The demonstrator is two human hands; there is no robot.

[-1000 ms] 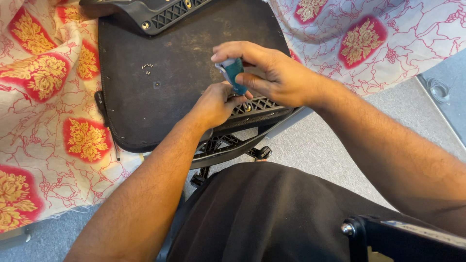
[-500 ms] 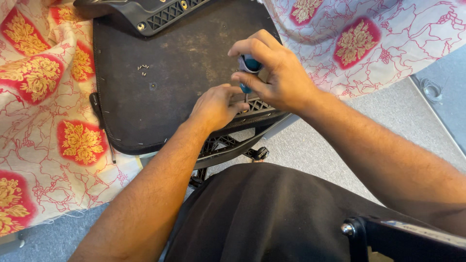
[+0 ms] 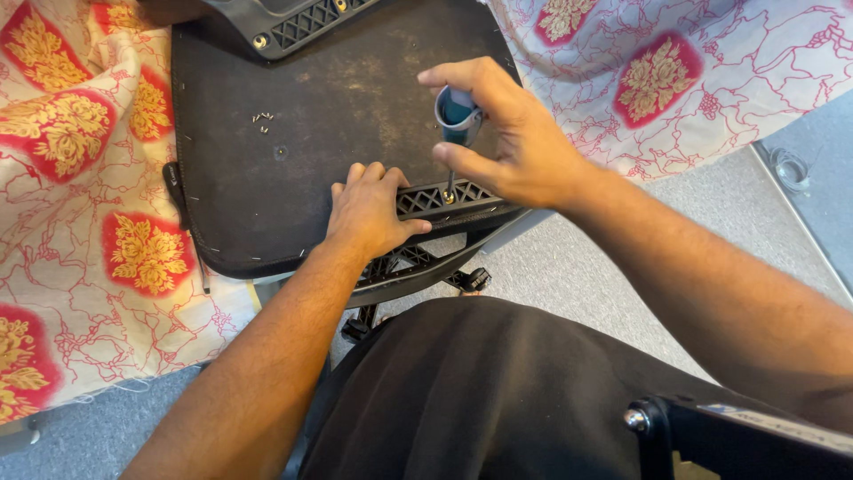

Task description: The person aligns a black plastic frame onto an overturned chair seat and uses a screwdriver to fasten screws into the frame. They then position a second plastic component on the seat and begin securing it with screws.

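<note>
Black fabric-covered seat underside (image 3: 355,98) lies face up on a red-and-gold patterned cloth (image 3: 89,178), with a black lattice bracket (image 3: 444,200) along its near edge. Right hand (image 3: 515,147) is closed around a short screwdriver (image 3: 456,111) with a blue-and-grey handle, held upright; its thin shaft meets a screw in the bracket. Left hand (image 3: 369,213) lies flat, fingers together, pressing on the seat just beside the bracket and touching its left end. A few loose small screws (image 3: 263,118) rest on the seat, well apart from both hands. A second bracket (image 3: 293,22) sits at the far edge.

Judgement: the step in hand is driving or loosening the bracket screw. The next move calls for steady downward pressure, the tip kept seated in the screw head, and the left hand holding the bracket from shifting.
</note>
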